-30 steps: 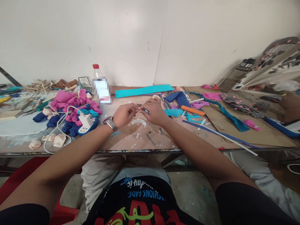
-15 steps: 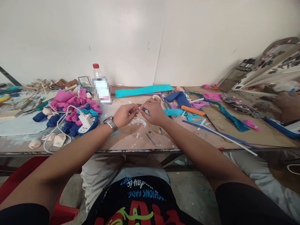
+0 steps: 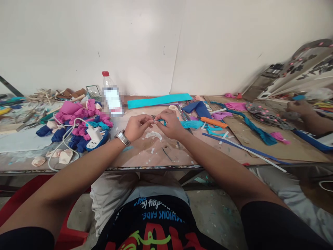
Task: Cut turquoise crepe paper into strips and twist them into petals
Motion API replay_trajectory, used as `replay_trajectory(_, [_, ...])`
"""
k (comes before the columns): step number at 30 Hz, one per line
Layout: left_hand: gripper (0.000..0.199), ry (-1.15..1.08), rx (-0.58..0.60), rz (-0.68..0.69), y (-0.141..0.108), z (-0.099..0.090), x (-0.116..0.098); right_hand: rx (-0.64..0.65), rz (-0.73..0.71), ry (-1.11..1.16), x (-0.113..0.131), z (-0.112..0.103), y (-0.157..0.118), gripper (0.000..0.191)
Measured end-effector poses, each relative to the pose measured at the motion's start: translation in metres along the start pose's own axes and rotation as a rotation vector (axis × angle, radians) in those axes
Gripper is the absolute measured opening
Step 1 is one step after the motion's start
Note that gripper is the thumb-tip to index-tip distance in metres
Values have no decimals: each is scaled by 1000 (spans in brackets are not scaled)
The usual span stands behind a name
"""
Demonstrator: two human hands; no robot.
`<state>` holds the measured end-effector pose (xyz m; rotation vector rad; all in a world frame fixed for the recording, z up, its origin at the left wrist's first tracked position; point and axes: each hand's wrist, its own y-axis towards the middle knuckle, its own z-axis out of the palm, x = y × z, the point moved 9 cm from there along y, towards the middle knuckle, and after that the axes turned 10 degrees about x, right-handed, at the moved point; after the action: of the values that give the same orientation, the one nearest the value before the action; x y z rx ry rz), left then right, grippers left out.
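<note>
My left hand (image 3: 137, 127), with a metal watch on its wrist, has thumb and forefinger pinched together over the middle of the table. Its fingertips meet those of my right hand (image 3: 169, 124), which is also closed in a pinch. A small piece of teal crepe paper (image 3: 162, 122) shows between the right fingers; most of it is hidden. Whatever the left fingertips grip is too small to make out. Behind both hands lies a flat turquoise paper strip (image 3: 158, 100). Scraps of turquoise crepe paper (image 3: 191, 124) lie right of my right hand.
Left are magenta crepe paper rolls (image 3: 75, 113), a power strip (image 3: 96, 141), a phone (image 3: 113, 100) and a bottle (image 3: 105, 78). An orange utility knife (image 3: 213, 122) and long blue strip (image 3: 239, 146) lie right. Another person's hand (image 3: 301, 107) is at far right.
My fingertips have shifted slightly against each other, and more of the teal paper shows at the right fingers. The other person's hand at far right has moved left.
</note>
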<state>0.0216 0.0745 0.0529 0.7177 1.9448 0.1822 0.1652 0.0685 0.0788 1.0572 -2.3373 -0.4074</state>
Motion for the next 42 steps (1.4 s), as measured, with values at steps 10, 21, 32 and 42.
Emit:
replay_trajectory(10, [40,100,-2,81,-2,-4,-17,-75,98,42,-4,-5,-2,27])
replay_trajectory(21, [39,138,-42,83,-2,-7,-21,-156,138,32,-5,-11,-4,35])
replay_trajectory(32, [43,71,35,93,-1,0,-17,-110,88,-1,-2,-10,-1,25])
replay_trajectory(42, [44,-29,18,57,-1,0,-6,-150,59,-71,0,-14,-4,20])
